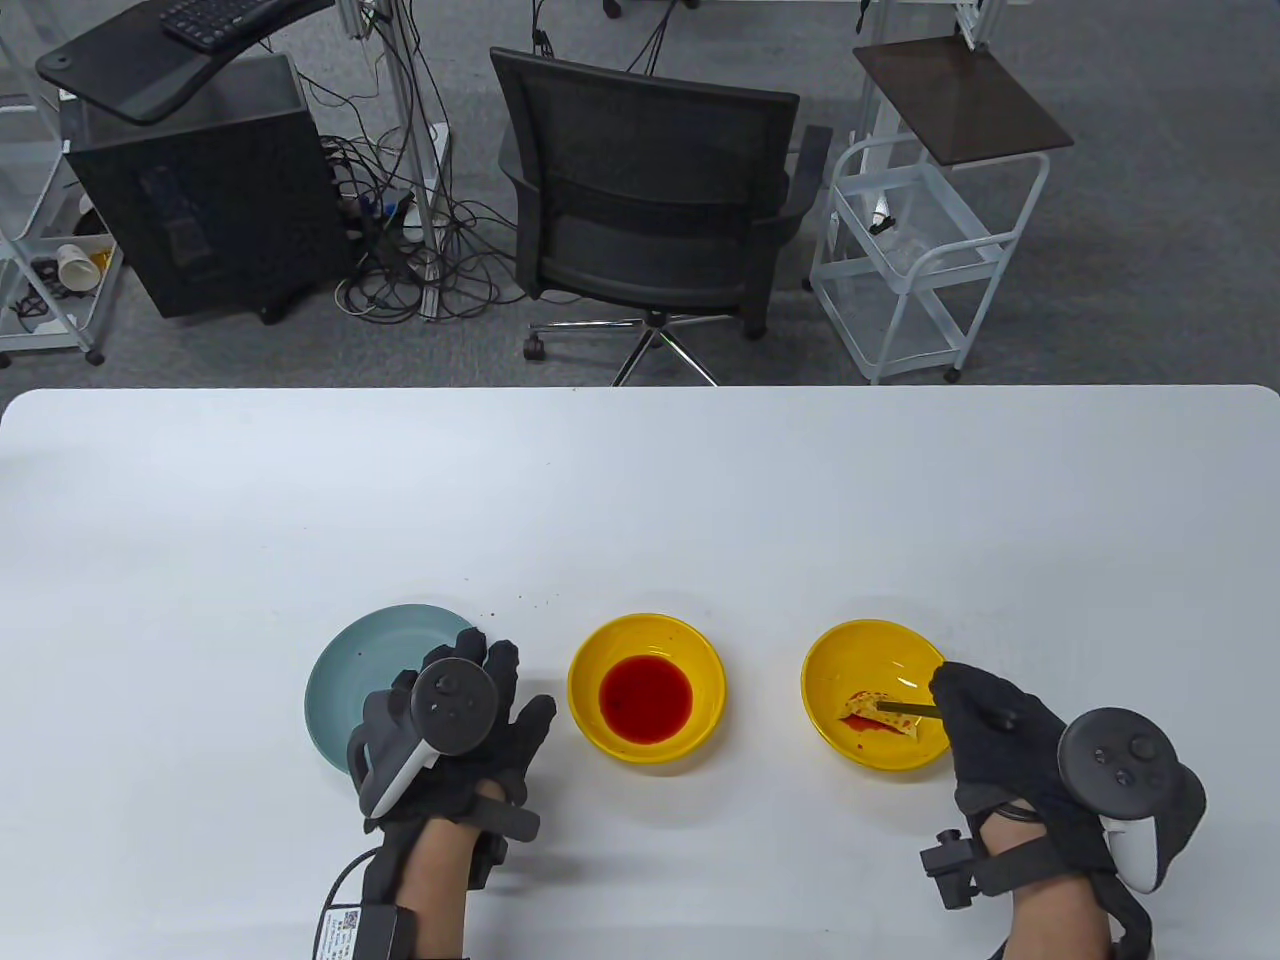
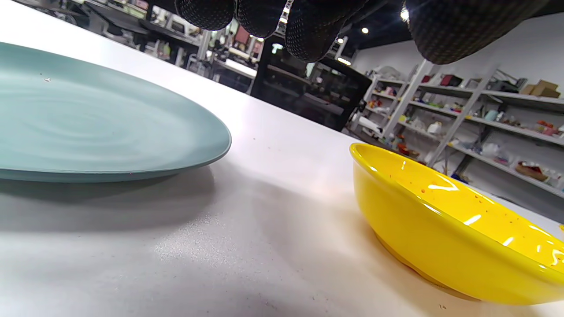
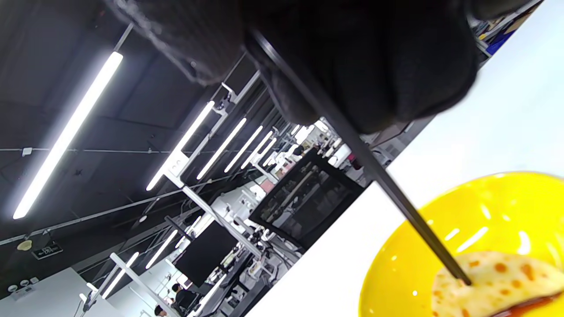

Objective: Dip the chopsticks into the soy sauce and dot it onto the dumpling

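A yellow bowl (image 1: 875, 640) at the right holds a pale dumpling (image 1: 882, 712) with red spots. My right hand (image 1: 985, 715) grips black chopsticks (image 1: 905, 706); their tips touch the dumpling. In the right wrist view the chopsticks (image 3: 374, 176) run down from my gloved fingers (image 3: 374, 66) onto the dumpling (image 3: 498, 286). A second yellow bowl (image 1: 646, 628) in the middle holds red sauce (image 1: 646, 698). My left hand (image 1: 470, 715) rests palm down, fingers spread, holding nothing, over the near right rim of a blue-green plate (image 1: 370, 650).
The left wrist view shows the plate (image 2: 88, 127) at left and the sauce bowl's wall (image 2: 440, 229) at right, with bare white table (image 2: 264, 220) between. Small red specks (image 1: 520, 600) dot the table behind the plate. A black chair (image 1: 650, 190) stands beyond the far edge.
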